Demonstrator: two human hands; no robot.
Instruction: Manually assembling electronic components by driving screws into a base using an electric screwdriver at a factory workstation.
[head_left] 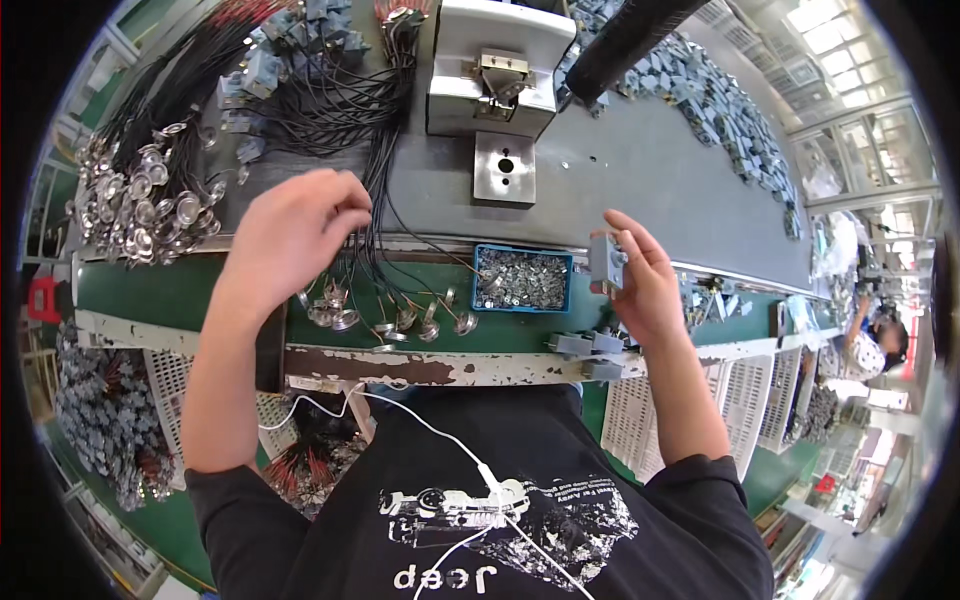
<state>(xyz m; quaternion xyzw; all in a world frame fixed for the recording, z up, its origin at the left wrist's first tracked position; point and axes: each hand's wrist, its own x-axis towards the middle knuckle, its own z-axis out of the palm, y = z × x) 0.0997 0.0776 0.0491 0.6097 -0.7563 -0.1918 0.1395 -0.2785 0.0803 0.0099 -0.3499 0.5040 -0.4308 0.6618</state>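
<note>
My left hand hovers over the table edge, fingers bent and thumb a little apart from them, with nothing visible between them. Just beside its fingertips runs a bundle of black wires. Its round metal ends lie on the green ledge below. In my right hand a small grey-blue plastic block is held upright between thumb and fingers. Left of that hand sits a blue bin full of small metal pieces. More grey-blue blocks rest on the ledge beneath the right hand.
A metal bench fixture with a steel plate stands ahead, a thick black tube beside it. Block piles spread at the far right. Wired round metal parts heap at left. A white cable crosses my shirt.
</note>
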